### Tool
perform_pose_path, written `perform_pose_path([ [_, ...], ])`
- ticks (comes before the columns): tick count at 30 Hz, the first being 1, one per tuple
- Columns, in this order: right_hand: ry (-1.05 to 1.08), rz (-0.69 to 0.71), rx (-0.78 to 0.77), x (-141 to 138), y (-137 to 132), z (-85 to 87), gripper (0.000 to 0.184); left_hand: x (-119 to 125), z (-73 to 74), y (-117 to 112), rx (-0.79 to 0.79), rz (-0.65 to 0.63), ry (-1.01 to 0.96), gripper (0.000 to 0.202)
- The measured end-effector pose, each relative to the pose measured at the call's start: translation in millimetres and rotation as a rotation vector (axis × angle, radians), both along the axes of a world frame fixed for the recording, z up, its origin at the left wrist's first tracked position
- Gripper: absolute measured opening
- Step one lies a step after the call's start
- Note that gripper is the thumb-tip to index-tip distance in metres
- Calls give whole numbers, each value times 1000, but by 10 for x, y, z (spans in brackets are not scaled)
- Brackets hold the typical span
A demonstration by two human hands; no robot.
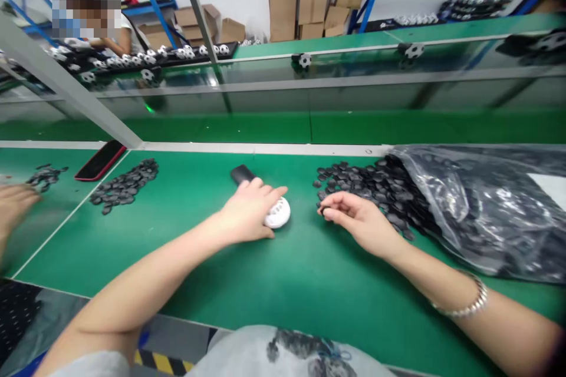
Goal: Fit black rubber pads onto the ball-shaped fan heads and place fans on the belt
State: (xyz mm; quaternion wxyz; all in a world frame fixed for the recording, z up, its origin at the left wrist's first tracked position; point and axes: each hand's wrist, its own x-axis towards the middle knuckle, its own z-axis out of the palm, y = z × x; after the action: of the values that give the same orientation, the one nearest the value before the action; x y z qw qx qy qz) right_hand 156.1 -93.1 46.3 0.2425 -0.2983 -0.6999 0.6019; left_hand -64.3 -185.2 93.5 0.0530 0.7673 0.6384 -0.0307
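My left hand (251,210) is wrapped over a white round part (278,213) with dark openings in its face, and keeps it on the green bench. A black flat end (242,175) sticks out beyond the fingers; whether it joins the white part is hidden under the hand. To the right, my right hand (354,221) pinches a small black disc (325,210) between thumb and fingers, apart from the white part. Just beyond that hand lies a loose heap of black discs (367,182), spilling from a clear plastic bag (481,218).
Another pile of black pieces (126,185) and a red-edged phone (101,160) lie at left. A co-worker's hand (15,206) is near a small pile (46,177). Past the bench's white rail (265,148), a conveyor carries football-patterned pieces (305,60). A slanted metal post (66,79) rises at left.
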Motion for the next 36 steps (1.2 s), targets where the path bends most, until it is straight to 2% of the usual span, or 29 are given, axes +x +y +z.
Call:
perform_pose_path([
  [3,28,12,2,-41,11,21,27,-261,34,97,-27,-130,28,57],
  [5,41,21,47,-72,16,43,25,-333,10,180,-46,-119,5,44],
  [8,52,6,198,-136,19,55,20,-240,-125,252,-6,89,-141,54],
  [10,40,-5,282,-192,16,34,17,-124,-233,250,51,171,-243,61],
  [13,43,15,307,-288,1,-30,12,1,-323,204,71,166,-269,71],
  [19,101,-5,391,-423,-32,-116,6,35,-300,167,28,176,-281,82],
  [23,117,-33,437,-443,-47,-107,9,21,-291,182,31,155,-350,84],
  [29,95,-51,515,-448,-62,-109,14,-7,-285,193,18,129,-398,74],
  [36,92,-13,468,-487,-96,-173,47,-9,-261,193,31,119,-399,62],
])
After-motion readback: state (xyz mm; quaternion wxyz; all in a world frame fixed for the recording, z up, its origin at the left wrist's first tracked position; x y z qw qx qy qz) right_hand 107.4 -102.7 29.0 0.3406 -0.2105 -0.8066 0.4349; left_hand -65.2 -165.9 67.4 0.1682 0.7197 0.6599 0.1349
